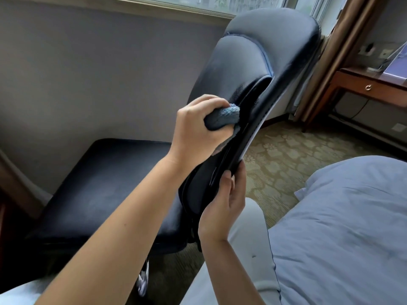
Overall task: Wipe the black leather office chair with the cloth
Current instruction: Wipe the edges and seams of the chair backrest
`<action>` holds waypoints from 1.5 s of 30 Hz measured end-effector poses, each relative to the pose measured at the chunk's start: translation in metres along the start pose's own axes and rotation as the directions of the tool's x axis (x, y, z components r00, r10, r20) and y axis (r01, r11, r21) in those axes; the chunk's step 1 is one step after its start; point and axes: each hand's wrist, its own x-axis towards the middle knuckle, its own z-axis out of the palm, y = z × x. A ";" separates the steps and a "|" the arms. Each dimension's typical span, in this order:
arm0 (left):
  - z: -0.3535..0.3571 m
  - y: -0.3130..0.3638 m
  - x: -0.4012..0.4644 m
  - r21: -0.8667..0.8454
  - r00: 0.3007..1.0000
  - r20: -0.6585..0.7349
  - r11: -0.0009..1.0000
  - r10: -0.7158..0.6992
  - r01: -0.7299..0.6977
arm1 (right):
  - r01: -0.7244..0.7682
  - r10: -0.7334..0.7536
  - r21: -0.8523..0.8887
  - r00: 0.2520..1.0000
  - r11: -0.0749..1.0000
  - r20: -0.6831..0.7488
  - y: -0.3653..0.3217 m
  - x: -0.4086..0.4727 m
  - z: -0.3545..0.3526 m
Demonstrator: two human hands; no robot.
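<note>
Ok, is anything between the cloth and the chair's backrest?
Nothing visible: the left hand presses the cloth straight against the backrest, while the right hand holds its lower edge.

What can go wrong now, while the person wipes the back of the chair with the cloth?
1. The left hand holds the blue cloth bunched, so little of it touches the backrest and patches may be missed.
2. The right hand grips only the backrest's edge; a hard push might make the chair turn or roll.
</note>
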 end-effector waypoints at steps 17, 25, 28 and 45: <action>-0.001 -0.031 -0.086 -0.023 0.923 -0.140 0.934 -0.357 0.358 | 0.101 -0.102 -0.051 0.995 0.994 -0.022 0.005 0.005 -0.003; -0.010 -0.038 -0.104 -0.011 0.872 -0.143 0.882 -0.468 0.471 | 0.114 -0.115 -0.054 0.993 0.992 -0.028 0.006 0.007 -0.006; -0.010 -0.013 -0.071 0.003 0.949 -0.152 0.960 -0.277 0.281 | 0.108 -0.108 -0.034 0.994 0.994 0.004 0.005 0.007 -0.007; 0.003 -0.058 -0.118 0.056 0.912 -0.171 0.920 -0.374 0.388 | 0.106 -0.107 -0.030 0.994 0.994 -0.015 0.010 0.014 -0.006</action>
